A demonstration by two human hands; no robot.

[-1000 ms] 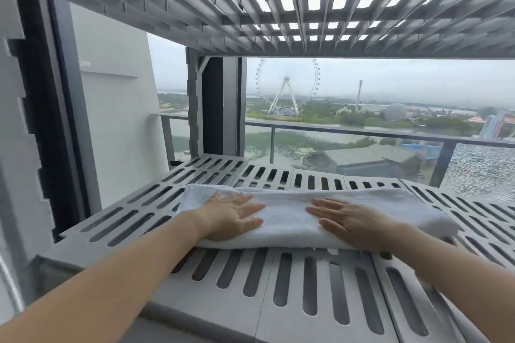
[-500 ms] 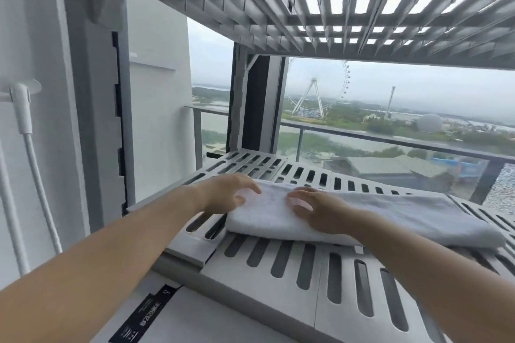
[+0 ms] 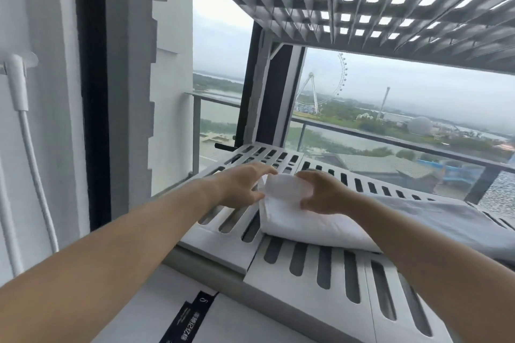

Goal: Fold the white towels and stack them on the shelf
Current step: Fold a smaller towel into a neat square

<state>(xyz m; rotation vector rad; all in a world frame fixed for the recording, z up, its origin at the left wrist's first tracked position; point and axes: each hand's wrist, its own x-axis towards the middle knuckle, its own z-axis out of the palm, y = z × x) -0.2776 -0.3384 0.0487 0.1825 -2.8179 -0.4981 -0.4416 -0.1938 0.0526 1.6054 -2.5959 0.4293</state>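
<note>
The white towel (image 3: 315,225) lies on the slatted shelf (image 3: 306,267), near its left edge. The left hand (image 3: 239,186) and the right hand (image 3: 324,193) both pinch the towel's raised end. For a good fold, they should carry this end across evenly, with the edges aligned.

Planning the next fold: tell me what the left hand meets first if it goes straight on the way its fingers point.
The white towel: the left hand points right at its raised end, which it seems to pinch. Just beyond is the right hand.
</note>
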